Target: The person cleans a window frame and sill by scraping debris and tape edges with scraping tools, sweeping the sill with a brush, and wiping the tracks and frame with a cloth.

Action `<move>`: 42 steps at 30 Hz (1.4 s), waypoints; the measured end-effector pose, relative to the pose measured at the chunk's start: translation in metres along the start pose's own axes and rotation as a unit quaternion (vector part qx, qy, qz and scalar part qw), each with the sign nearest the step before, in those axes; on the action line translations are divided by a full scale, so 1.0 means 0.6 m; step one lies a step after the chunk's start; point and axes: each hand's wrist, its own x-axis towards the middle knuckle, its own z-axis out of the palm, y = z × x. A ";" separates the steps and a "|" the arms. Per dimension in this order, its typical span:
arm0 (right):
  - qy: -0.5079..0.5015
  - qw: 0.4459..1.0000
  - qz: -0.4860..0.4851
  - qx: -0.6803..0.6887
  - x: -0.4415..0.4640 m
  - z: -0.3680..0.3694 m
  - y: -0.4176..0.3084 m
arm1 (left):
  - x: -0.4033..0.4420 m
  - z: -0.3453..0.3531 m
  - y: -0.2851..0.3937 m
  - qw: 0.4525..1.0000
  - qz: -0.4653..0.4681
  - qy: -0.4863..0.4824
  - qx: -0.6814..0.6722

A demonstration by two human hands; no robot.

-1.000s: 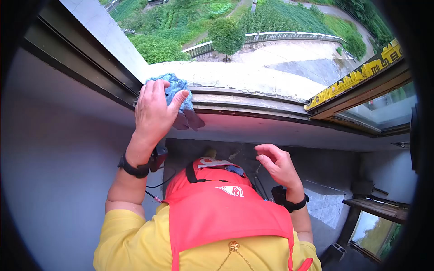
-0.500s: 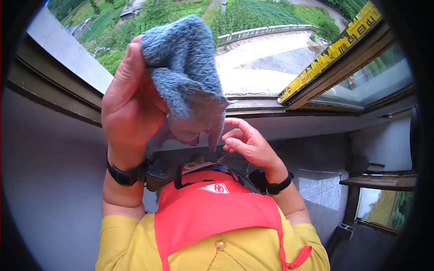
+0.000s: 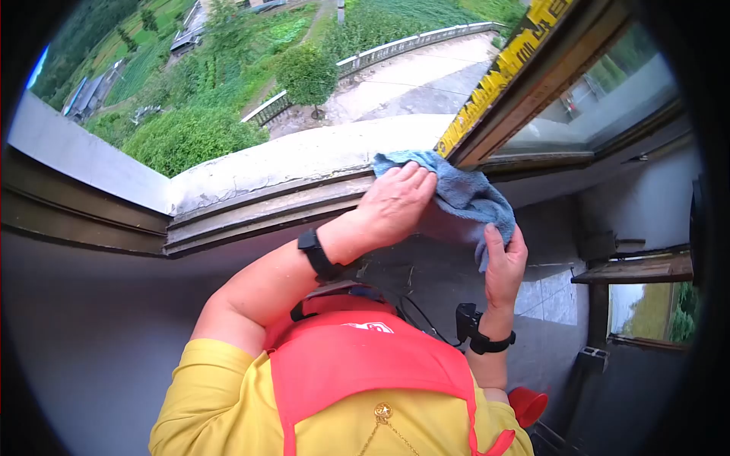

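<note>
Track [image 3: 266, 213] lies free left of cloth [image 3: 473, 196]; sash [image 3: 541, 85] blocks right.

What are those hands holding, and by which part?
A blue cloth: the right hand pinches its drooping right end; the left hand lies over its left part, by the window track.

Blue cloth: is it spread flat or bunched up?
Bunched up: creases and folds show in the blue cloth between the left hand and the right hand.
</note>
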 end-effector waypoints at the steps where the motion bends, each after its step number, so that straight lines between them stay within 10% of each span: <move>1: -0.009 1.000 0.005 -0.006 -0.004 0.003 0.002 | 0.007 0.007 0.004 1.000 -0.010 0.001 0.005; 13: -0.238 0.966 0.066 -0.076 -0.032 0.122 -0.045 | -0.120 -0.130 -0.016 0.982 -0.135 -0.083 0.102; 22: -0.369 0.893 -0.195 -0.168 -0.028 0.175 -0.013 | -0.215 -0.273 -0.015 0.942 -0.254 -0.109 0.193; 27: -0.158 0.967 -0.167 -0.110 0.002 0.127 -0.042 | -0.168 -0.223 0.026 0.964 -0.231 0.076 0.108; 31: 0.024 0.958 -0.240 -0.153 0.027 0.096 -0.041 | -0.073 -0.083 0.043 0.994 -0.098 0.035 -0.020; 35: 0.027 0.960 -0.197 -0.199 0.025 0.068 -0.004 | -0.019 0.011 0.062 0.980 -0.057 0.067 0.178; 42: -0.027 0.984 -0.119 -0.127 0.000 0.084 0.003 | -0.038 -0.012 0.034 0.983 -0.092 0.065 0.143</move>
